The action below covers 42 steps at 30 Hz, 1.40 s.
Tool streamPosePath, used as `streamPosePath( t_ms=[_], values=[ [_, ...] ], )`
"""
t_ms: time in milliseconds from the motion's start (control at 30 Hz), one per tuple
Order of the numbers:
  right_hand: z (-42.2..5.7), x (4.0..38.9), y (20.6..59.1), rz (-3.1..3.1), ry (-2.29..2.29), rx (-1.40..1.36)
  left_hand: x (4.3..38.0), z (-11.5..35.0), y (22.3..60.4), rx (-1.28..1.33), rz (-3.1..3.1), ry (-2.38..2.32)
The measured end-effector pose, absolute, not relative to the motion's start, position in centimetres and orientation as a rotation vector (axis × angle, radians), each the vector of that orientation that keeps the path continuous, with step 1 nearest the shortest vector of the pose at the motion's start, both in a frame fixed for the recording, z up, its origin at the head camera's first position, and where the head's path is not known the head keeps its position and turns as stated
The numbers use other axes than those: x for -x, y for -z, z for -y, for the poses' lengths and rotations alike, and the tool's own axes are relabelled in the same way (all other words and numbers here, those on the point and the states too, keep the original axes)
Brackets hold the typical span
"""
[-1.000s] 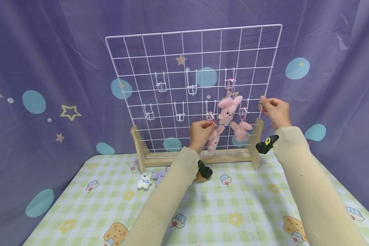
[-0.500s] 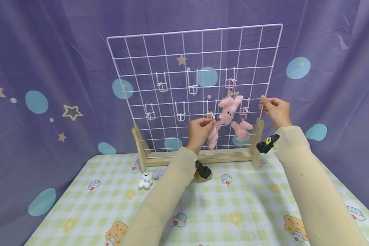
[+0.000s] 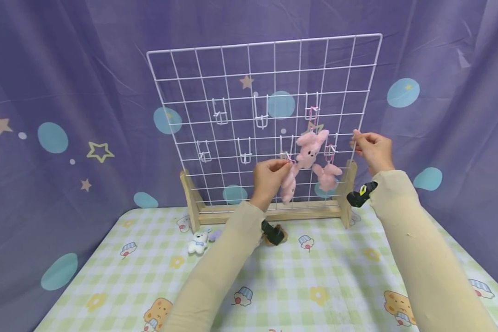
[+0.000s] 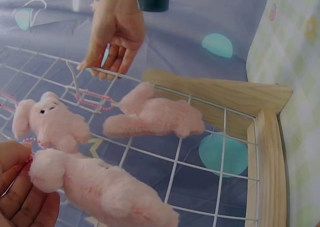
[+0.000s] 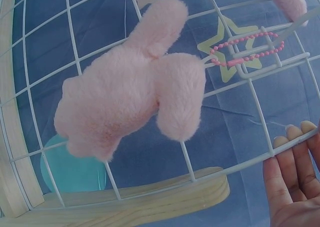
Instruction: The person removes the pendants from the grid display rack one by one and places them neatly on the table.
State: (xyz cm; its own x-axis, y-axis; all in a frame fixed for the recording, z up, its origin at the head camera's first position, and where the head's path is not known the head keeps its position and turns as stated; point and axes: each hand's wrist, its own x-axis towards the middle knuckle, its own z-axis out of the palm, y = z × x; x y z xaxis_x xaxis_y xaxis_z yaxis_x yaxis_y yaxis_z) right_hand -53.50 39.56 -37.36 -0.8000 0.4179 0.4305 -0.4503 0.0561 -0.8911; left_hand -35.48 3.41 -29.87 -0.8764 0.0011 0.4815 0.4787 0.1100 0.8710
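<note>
With thumb and fingertips, my left hand [image 3: 269,181] pinches the pink bead chain [image 4: 33,142] of a fluffy pink bunny keychain [image 3: 288,186]. That bunny hangs just below a lower-row hook on the white wire grid rack [image 3: 249,44]; my fingers partly hide the hook's end. Above it, a second pink bunny keychain [image 3: 311,150] dangles from an upper hook. A third pink bunny keychain [image 5: 115,94], ears up and back turned, hangs by its bead chain [image 5: 247,39] to the right. My right hand [image 3: 372,150] grips the grid's right edge wire between thumb and fingers.
Other white hooks [image 3: 220,118] on the grid's left carry nothing. Wooden feet [image 3: 192,200] hold the grid upright on a checked tablecloth [image 3: 315,267]. A white bear plush [image 3: 198,243] lies left, beside a purple plush [image 3: 215,235]. Something brown [image 3: 283,236] sits partly behind my left wrist camera.
My left hand has shifted slightly at the lower hook, still pinching the chain, and the bunny below it has swung and turned a little. My right hand stays on the grid edge.
</note>
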Motion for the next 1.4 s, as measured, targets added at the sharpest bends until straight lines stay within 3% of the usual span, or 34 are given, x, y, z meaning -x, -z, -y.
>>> streamPosePath(
  t_ms=[933,1400],
  values=[
    [-39.9,54.1,37.9,1.726,-1.778,-0.041,31.9,-2.5,29.2,0.617,2.022,1.877],
    [-39.7,53.7,37.6,1.703,-1.803,-0.046,31.6,-1.7,31.7,0.685,2.171,2.038]
  ],
)
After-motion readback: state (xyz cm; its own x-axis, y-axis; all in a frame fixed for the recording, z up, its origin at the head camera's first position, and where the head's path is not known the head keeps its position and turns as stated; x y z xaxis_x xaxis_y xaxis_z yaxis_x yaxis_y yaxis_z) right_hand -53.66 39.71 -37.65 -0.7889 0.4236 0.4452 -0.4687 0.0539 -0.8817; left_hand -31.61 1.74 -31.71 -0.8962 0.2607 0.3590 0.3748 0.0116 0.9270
